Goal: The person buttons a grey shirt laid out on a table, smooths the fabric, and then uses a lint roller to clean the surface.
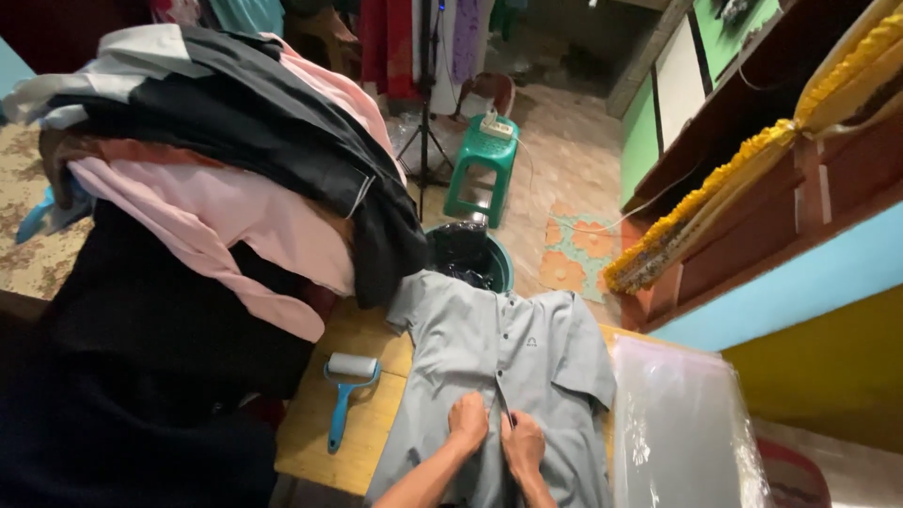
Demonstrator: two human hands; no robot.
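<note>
A grey short-sleeved shirt point(508, 353) lies flat, front up, on a wooden table point(320, 428). My left hand point(467, 421) and my right hand point(523, 444) rest side by side on the shirt's button placket near its lower part, fingers curled and pinching the fabric at the front opening. A dark line of the placket runs between the two hands. The collar points away from me, toward a bin beyond the table.
A blue-handled lint roller point(346, 386) lies on the table left of the shirt. A tall heap of pink, black and grey clothes point(235, 150) fills the left. Clear plastic bags point(677, 423) lie at right. A teal bin point(470, 254) with dark cloth, a green stool point(482, 165) and a tripod point(425, 122) stand beyond.
</note>
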